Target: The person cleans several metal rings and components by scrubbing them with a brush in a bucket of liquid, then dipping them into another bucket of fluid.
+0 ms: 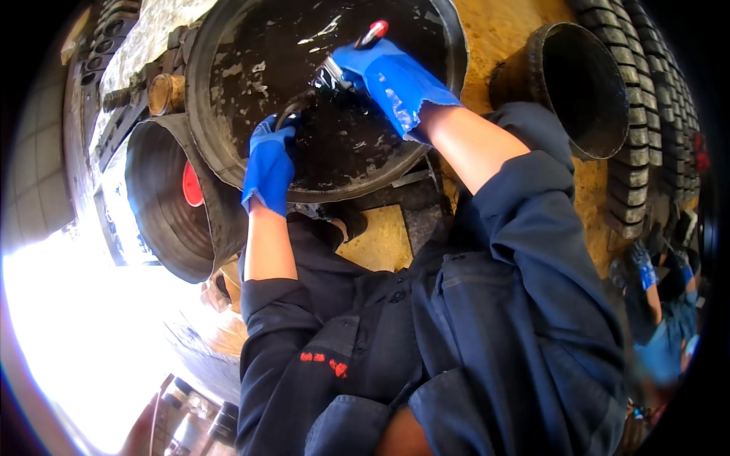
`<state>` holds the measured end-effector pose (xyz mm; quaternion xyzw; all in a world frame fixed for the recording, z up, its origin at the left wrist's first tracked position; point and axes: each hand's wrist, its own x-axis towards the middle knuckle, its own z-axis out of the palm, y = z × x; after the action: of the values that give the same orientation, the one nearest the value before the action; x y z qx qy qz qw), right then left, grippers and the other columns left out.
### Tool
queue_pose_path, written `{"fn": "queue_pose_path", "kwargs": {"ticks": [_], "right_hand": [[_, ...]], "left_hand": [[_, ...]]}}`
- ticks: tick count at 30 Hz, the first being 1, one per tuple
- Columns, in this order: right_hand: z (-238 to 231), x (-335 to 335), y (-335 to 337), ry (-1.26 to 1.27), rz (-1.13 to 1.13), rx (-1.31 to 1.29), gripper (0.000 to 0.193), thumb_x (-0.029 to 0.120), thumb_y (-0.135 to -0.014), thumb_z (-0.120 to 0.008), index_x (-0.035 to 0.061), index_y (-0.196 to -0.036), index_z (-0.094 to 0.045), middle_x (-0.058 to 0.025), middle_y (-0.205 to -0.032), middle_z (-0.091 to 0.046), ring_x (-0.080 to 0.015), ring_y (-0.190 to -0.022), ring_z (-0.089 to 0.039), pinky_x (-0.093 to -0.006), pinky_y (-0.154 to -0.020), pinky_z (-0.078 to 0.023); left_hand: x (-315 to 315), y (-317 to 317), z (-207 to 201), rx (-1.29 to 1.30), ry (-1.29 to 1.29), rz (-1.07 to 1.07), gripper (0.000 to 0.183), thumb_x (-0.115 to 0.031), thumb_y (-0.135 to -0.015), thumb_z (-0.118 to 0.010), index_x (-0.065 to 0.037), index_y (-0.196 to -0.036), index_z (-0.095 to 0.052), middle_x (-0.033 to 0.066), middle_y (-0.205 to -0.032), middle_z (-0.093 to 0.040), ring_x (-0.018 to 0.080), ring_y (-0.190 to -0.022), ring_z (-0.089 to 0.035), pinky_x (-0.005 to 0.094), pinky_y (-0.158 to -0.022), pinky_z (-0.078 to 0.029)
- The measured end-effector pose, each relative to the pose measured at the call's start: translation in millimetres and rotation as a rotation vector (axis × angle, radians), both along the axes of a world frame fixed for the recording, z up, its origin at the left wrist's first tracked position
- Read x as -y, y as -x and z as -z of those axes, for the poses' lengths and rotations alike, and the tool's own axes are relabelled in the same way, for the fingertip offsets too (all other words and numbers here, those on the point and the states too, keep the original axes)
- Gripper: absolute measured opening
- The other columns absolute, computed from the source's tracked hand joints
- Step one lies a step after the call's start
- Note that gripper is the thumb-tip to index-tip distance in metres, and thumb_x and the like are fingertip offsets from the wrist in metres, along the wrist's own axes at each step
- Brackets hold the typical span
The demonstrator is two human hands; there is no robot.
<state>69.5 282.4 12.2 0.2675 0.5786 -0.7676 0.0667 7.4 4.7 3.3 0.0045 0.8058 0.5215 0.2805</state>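
Observation:
Both my hands wear blue gloves and are over a wide, round black basin [204,114] with dark, shiny liquid [346,148] in it. My right hand [384,76] is closed around a brush [374,33]; its red-tipped handle sticks up past the glove. The pale bristles [331,74] point down and left, close to a dark curved piece [295,109]. That piece is held in the closed fingers of my left hand [270,152], near the basin's front left. Its lower part blends into the dark liquid, so its full shape is hidden.
A black rubber-like tub [163,209] with a red round thing [192,184] inside stands left of the basin. At right are an open dark bucket [559,83] and treaded tyres [642,114]. Another person [661,334] with blue gloves is at far right.

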Motion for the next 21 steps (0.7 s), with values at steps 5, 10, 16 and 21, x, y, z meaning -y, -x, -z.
{"fn": "queue_pose_path", "kwargs": {"ticks": [5, 10, 16, 21], "right_hand": [[-27.7, 26.6, 21.1, -0.016, 0.062, -0.039, 0.03, 0.038, -0.094, -0.077, 0.0092, -0.104, -0.08, -0.0003, -0.085, -0.074, -0.0087, -0.072, -0.063, -0.0274, -0.065, -0.049], [-47.8, 72.1, 27.1, -0.385, -0.236, -0.398, 0.017, 0.024, -0.095, -0.068, 0.01, -0.085, -0.065, -0.0014, -0.077, -0.064, -0.0116, -0.071, -0.059, -0.0318, -0.069, -0.052], [-15.3, 37.0, 25.9, -0.154, 0.047, -0.002, 0.032, 0.038, -0.091, -0.069, 0.0063, -0.086, -0.073, -0.0042, -0.073, -0.069, -0.0144, -0.064, -0.062, -0.0319, -0.061, -0.049], [-14.0, 38.3, 5.7, -0.089, 0.097, 0.187, 0.037, 0.043, -0.093, -0.072, 0.0056, -0.096, -0.076, -0.0044, -0.077, -0.071, -0.0146, -0.068, -0.064, -0.0317, -0.064, -0.05]], "left_hand": [[-11.1, 0.3, -12.8, -0.157, -0.168, 0.064, 0.046, 0.01, -0.089, -0.061, 0.004, -0.134, -0.066, 0.0133, -0.127, -0.073, 0.0247, -0.112, -0.071, 0.0331, -0.101, -0.055], [-0.2, 13.5, 8.3, 0.058, -0.568, -0.211, 0.05, 0.011, -0.086, -0.067, 0.004, -0.135, -0.065, 0.0144, -0.122, -0.075, 0.0246, -0.104, -0.074, 0.0357, -0.095, -0.059], [-20.3, -4.1, -8.2, 0.065, -0.558, -0.203, 0.05, 0.014, -0.088, -0.067, 0.005, -0.137, -0.064, 0.0158, -0.127, -0.074, 0.0248, -0.113, -0.072, 0.0367, -0.103, -0.057], [-1.6, 3.4, 1.5, 0.063, -0.522, -0.235, 0.046, 0.015, -0.089, -0.066, 0.007, -0.135, -0.064, 0.0182, -0.128, -0.073, 0.0278, -0.115, -0.072, 0.0373, -0.105, -0.058]]}}
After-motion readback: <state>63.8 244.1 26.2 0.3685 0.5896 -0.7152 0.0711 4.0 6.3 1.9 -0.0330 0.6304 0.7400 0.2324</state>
